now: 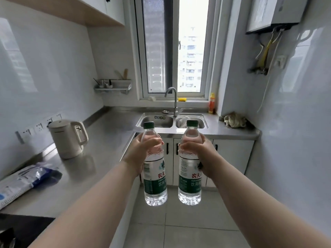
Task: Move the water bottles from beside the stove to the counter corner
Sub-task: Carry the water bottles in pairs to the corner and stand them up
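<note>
Two clear water bottles with green caps and green-and-white labels hang upright in the air over the floor, in front of the sink cabinet. My left hand (143, 151) grips the left bottle (155, 183) around its upper body. My right hand (197, 153) grips the right bottle (189, 183) the same way. The black stove (21, 228) shows at the bottom left. The steel counter (107, 136) runs along the left wall and turns at the far corner (116, 113) toward the sink.
A cream electric kettle (69, 138) stands on the left counter, with a blue-and-white plastic package (23, 179) nearer the stove. A double sink (172, 120) with a tap sits under the window. A crumpled rag (234, 119) and an orange bottle (211, 103) are at the right end.
</note>
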